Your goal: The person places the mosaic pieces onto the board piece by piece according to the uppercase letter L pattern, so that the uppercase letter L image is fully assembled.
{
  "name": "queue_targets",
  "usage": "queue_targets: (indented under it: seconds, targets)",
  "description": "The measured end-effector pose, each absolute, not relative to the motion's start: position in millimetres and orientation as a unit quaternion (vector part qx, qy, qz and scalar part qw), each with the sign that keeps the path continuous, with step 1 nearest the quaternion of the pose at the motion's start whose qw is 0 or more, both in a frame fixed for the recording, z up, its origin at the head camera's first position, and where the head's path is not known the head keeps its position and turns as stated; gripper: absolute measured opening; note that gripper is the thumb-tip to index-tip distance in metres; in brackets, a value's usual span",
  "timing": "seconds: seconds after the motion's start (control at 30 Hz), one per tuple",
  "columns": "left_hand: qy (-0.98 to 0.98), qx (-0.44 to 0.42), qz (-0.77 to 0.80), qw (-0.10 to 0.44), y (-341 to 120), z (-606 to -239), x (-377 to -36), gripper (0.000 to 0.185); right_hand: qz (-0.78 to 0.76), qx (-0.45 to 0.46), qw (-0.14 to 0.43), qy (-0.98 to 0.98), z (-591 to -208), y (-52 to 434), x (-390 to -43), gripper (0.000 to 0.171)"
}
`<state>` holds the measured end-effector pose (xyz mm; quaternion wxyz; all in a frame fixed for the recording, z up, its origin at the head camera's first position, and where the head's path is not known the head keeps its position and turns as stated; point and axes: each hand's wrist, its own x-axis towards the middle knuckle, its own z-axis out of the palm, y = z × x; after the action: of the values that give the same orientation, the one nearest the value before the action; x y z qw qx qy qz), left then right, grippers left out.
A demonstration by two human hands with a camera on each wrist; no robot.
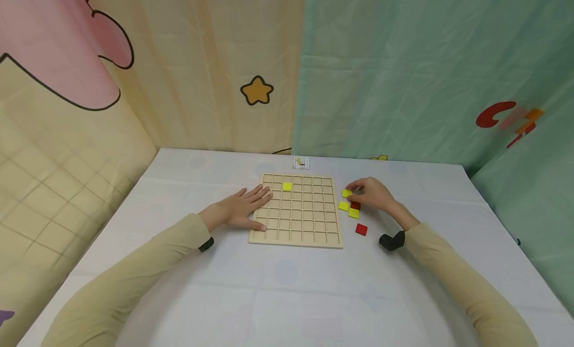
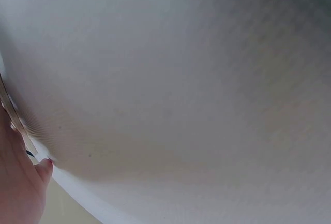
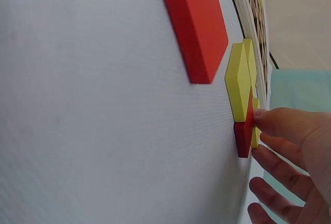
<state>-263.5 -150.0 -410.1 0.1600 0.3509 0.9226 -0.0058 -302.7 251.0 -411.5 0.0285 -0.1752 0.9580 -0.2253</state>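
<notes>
A square wooden grid board [image 1: 298, 241] lies on the table, with one yellow tile [image 1: 287, 186] in a cell near its far side. My left hand [image 1: 239, 208] rests on the board's left edge, fingers spread; the left wrist view catches only part of that hand [image 2: 23, 177]. To the right of the board, my right hand [image 1: 374, 194] pinches the farthest yellow tile [image 1: 346, 193] between thumb and fingers. Close by lie two more yellow tiles [image 1: 353, 213] and a red tile [image 1: 356, 205] partly under the hand. Another red tile [image 3: 199, 30] lies apart, nearer to me.
A small printed grid card [image 1: 301, 162] lies behind the board, near the far edge of the white-covered table [image 1: 287, 297]. Patterned curtains [image 1: 385, 73] hang behind and at both sides of the table.
</notes>
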Motion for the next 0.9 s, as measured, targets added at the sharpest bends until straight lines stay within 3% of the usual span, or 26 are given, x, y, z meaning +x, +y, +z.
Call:
queue_targets:
  seconds: [0.37, 0.9]
  targets:
    - [0.922, 0.352, -0.002, 0.160, -149.7, -409.5, -263.9, 0.098, -0.212, -0.152, 0.043, 0.964, -409.1, 254.5, -303.9, 0.034]
    - [0.923, 0.349, 0.000, 0.161, -149.7, -410.5, -263.7, 0.098, -0.212, -0.136, -0.020, 0.968, -402.0, 242.9, -290.6, 0.033]
